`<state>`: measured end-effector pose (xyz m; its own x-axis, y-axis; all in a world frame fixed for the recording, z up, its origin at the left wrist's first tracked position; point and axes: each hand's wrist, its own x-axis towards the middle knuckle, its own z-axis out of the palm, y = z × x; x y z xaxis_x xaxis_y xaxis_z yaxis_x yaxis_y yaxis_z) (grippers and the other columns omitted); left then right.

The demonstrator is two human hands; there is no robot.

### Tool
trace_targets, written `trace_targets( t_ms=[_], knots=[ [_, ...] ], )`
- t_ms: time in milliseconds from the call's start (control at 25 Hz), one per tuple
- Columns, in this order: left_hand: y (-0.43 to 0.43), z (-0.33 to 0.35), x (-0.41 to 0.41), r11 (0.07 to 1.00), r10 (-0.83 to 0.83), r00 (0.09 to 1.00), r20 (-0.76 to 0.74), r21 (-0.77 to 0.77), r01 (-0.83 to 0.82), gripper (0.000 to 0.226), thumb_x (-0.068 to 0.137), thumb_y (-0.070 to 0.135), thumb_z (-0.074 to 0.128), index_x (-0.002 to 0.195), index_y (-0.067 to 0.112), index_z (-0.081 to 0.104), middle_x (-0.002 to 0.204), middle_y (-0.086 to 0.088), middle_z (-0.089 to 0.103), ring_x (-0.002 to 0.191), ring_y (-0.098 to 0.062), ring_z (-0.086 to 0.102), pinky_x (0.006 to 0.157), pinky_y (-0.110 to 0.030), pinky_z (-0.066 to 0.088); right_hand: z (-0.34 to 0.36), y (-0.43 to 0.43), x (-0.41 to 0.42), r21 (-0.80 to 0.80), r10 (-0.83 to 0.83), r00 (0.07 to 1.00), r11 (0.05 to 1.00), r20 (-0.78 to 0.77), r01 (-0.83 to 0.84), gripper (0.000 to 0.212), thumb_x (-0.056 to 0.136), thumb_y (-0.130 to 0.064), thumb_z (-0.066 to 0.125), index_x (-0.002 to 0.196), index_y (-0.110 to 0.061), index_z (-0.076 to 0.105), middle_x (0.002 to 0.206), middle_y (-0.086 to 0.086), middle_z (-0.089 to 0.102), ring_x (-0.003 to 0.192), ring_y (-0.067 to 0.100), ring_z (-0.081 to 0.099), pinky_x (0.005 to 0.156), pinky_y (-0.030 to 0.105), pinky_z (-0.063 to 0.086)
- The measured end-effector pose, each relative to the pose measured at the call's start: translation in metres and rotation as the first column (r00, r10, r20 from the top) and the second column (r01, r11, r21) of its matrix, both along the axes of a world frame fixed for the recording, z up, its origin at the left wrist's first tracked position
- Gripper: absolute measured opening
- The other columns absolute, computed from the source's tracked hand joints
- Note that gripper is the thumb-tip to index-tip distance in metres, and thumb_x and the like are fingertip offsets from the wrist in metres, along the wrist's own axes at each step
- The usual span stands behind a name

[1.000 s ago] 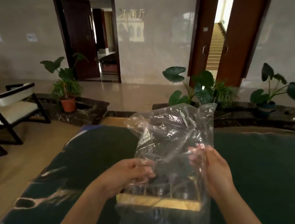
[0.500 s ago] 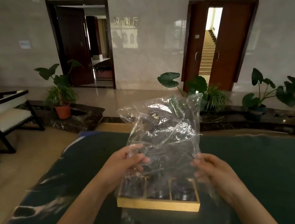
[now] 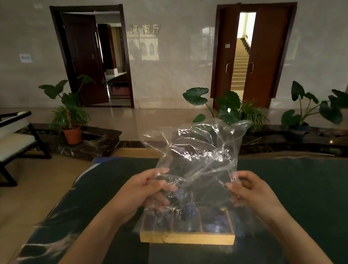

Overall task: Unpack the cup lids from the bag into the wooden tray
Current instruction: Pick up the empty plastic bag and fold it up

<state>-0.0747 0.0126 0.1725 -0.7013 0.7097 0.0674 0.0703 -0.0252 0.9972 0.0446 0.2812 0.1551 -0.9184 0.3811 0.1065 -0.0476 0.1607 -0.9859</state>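
Holding the clear bag just above the wooden tray, left hand and right hand each pinch its film. Dark cup lids seemingly lie in the tray's compartments, so unpacking looks nearly done. Whether any lids are inside the bag cannot be told.

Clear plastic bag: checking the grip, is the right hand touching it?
Touching. Head view: right hand pinches the clear plastic bag between thumb and fingers.

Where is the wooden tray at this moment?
In the head view the wooden tray sits low centre on the dark table, just below the clear bag.
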Motion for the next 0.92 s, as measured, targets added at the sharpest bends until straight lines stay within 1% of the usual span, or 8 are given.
trace_targets(
  t_ms=[200, 320, 480, 600, 680, 760, 880, 920],
  knots=[
    [-0.005, 0.004, -0.005, 0.994, 0.09, 0.993, 0.079, 0.053, -0.094, 0.037, 0.091, 0.009, 0.052, 0.127, 0.021, 0.053, 0.103, -0.017, 0.073, 0.069, -0.018, 0.07, 0.056, -0.028, 0.057, -0.001, 0.007, 0.003, -0.092, 0.072, 0.992, 0.992, -0.108, -0.082, 0.041, 0.091, -0.006, 0.054, 0.119, -0.035, 0.057, 0.068, 0.008, 0.063, 0.057, 0.014, 0.064, 0.054, 0.022, 0.054],
    [-0.008, 0.005, -0.006, 0.981, 0.142, 0.98, 0.142, 0.114, -0.159, 0.035, 0.095, 0.005, 0.045, 0.125, 0.017, 0.057, 0.101, -0.019, 0.073, 0.065, -0.019, 0.07, 0.054, -0.028, 0.058, -0.008, 0.01, 0.002, -0.33, 0.066, 0.988, 0.938, -0.138, -0.109, 0.033, 0.089, -0.006, 0.053, 0.109, -0.027, 0.069, 0.072, 0.002, 0.07, 0.062, 0.012, 0.067, 0.055, 0.023, 0.056],
    [-0.006, 0.001, -0.004, 0.95, 0.185, 0.954, 0.237, 0.204, -0.235, 0.038, 0.092, -0.001, 0.043, 0.11, 0.018, 0.07, 0.101, -0.014, 0.074, 0.095, -0.032, 0.065, 0.087, -0.047, 0.053, -0.021, 0.009, -0.004, -0.548, 0.012, 0.995, 0.834, -0.096, -0.063, 0.028, 0.087, -0.003, 0.055, 0.081, -0.019, 0.078, 0.083, 0.006, 0.077, 0.074, 0.016, 0.074, 0.056, 0.022, 0.057],
    [-0.004, 0.003, -0.001, 0.924, 0.2, 0.944, 0.261, 0.269, -0.27, 0.033, 0.093, -0.001, 0.047, 0.105, 0.017, 0.072, 0.104, -0.015, 0.073, 0.096, -0.029, 0.068, 0.078, -0.042, 0.06, -0.03, 0.003, -0.006, -0.569, 0.115, 0.991, 0.811, -0.076, -0.137, 0.016, 0.083, -0.009, 0.064, 0.096, -0.012, 0.072, 0.1, 0.013, 0.074, 0.089, 0.025, 0.072, 0.07, 0.033, 0.06],
    [-0.001, 0.003, 0.003, 0.91, 0.244, 0.948, 0.205, 0.29, -0.297, 0.027, 0.093, 0.0, 0.047, 0.103, 0.01, 0.071, 0.101, -0.016, 0.073, 0.087, -0.025, 0.07, 0.062, -0.03, 0.06, -0.039, -0.001, -0.009, -0.602, 0.177, 0.983, 0.779, -0.056, -0.175, 0.02, 0.088, -0.013, 0.059, 0.106, -0.009, 0.064, 0.107, 0.013, 0.069, 0.099, 0.026, 0.067, 0.09, 0.039, 0.054],
    [0.001, 0.002, 0.005, 0.904, 0.335, 0.941, 0.04, 0.268, -0.333, 0.021, 0.091, -0.005, 0.048, 0.09, 0.0, 0.069, 0.089, -0.013, 0.072, 0.082, -0.025, 0.067, 0.063, -0.03, 0.059, -0.041, -0.001, -0.015, -0.507, 0.156, 0.987, 0.854, 0.031, -0.119, 0.017, 0.095, -0.011, 0.047, 0.102, -0.014, 0.061, 0.101, -0.002, 0.069, 0.095, 0.011, 0.065, 0.093, 0.026, 0.05],
    [-0.005, 0.012, 0.003, 0.928, 0.298, 0.918, -0.263, 0.303, -0.215, 0.043, 0.083, -0.01, 0.054, 0.054, 0.02, 0.068, 0.064, 0.006, 0.069, 0.067, -0.01, 0.065, 0.068, -0.024, 0.054, -0.034, 0.001, -0.017, -0.457, 0.198, 0.97, 0.882, 0.142, -0.113, 0.026, 0.093, -0.013, 0.052, 0.114, -0.004, 0.063, 0.107, 0.011, 0.072, 0.1, 0.024, 0.068, 0.092, 0.04, 0.053],
    [-0.008, 0.016, 0.001, 0.947, 0.231, 0.912, -0.339, 0.292, -0.131, 0.037, 0.08, 0.0, 0.061, 0.051, 0.022, 0.066, 0.062, 0.009, 0.069, 0.064, -0.005, 0.064, 0.067, -0.02, 0.053, -0.03, 0.004, -0.017, -0.463, 0.187, 0.973, 0.88, 0.138, -0.104, 0.026, 0.092, -0.013, 0.053, 0.115, -0.005, 0.064, 0.111, 0.015, 0.07, 0.101, 0.028, 0.068, 0.092, 0.043, 0.052]
  ],
)
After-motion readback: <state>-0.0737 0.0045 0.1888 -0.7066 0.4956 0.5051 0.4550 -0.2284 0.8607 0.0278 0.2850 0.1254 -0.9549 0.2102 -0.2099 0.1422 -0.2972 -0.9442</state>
